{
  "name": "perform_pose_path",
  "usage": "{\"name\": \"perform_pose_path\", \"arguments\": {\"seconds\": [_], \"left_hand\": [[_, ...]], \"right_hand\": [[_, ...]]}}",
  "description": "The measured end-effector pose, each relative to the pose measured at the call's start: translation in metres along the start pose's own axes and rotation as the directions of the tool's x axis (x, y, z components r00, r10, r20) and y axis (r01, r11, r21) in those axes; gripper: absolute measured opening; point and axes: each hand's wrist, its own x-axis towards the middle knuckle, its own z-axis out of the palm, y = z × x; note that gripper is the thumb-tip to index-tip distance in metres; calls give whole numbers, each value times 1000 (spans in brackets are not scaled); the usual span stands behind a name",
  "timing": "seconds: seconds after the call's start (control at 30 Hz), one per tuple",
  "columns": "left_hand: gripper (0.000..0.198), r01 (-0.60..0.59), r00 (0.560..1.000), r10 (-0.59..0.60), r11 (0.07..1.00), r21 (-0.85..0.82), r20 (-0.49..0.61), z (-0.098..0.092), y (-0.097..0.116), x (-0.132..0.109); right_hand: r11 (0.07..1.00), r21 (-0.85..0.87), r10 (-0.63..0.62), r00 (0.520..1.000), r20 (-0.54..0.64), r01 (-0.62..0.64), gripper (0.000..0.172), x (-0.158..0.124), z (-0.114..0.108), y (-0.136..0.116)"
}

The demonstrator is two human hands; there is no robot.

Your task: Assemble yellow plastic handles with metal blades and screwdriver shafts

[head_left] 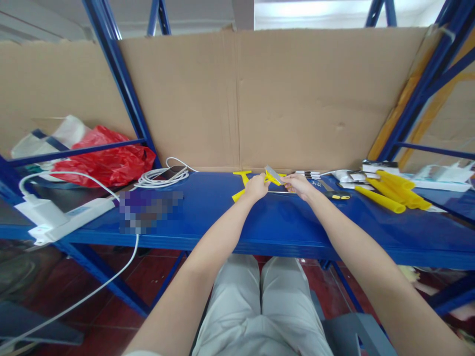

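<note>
Both my hands meet over the blue shelf (222,217) near the cardboard back wall. My left hand (256,188) is closed on the yellow handle of a scraper (270,177). My right hand (299,185) pinches the grey metal blade (274,174) at the scraper's head. A second yellow T-shaped scraper (242,174) lies flat just left of my left hand. Several more yellow handles (389,194) lie in a heap to the right.
A coiled white cable (163,176) and a white power strip (63,217) with its adapter sit to the left, a red plastic bag (107,160) behind them. Small white packets (349,175) and a yellow-tipped tool (339,196) lie right of my hands. Blue rack posts stand on both sides.
</note>
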Motion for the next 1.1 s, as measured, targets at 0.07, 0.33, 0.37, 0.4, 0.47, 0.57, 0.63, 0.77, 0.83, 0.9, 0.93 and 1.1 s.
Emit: {"name": "perform_pose_path", "arguments": {"seconds": [0.07,0.33,0.37,0.4,0.47,0.57,0.63,0.77,0.83,0.9,0.93,1.1], "left_hand": [[30,-4,1000,4,1000,-1,-6,0,0,0],[31,7,1000,-7,1000,-2,-15,3,0,1],[31,10,1000,-10,1000,-2,-14,3,0,1],[31,13,1000,-13,1000,-3,-13,3,0,1],[31,21,1000,-21,1000,-4,-12,3,0,1],[31,35,999,-36,999,-10,-8,1,1,1],[31,43,999,-43,999,-14,-3,0,2,0],[35,48,999,-48,999,-21,-3,-1,2,0],[41,37,999,-37,999,-28,-13,0,1,0],[49,7,1000,-7,999,-36,-25,0,-1,0],[51,-16,999,14,999,-38,-31,0,-1,0],[46,-120,992,120,993,-19,-33,2,-5,1]], "right_hand": [[1000,1,24,999,39,-24,23,-1,1,0],[997,4,74,997,34,-74,25,-6,4,-4],[997,1,81,996,25,-81,26,-7,4,-4],[996,-2,88,996,16,-88,26,-8,5,-5],[995,-8,99,995,-5,-99,27,-9,6,-6],[994,-19,103,994,-29,-104,27,-11,7,-8],[994,-27,103,994,-40,-105,26,-12,7,-8],[993,-48,109,993,-50,-111,25,-12,8,-8],[992,-63,107,993,-47,-110,24,-11,8,-8],[992,-80,99,994,-38,-102,23,-10,7,-7],[991,-89,97,995,-30,-99,23,-10,7,-7],[985,-130,111,994,-6,-111,23,-12,7,-9]]}}
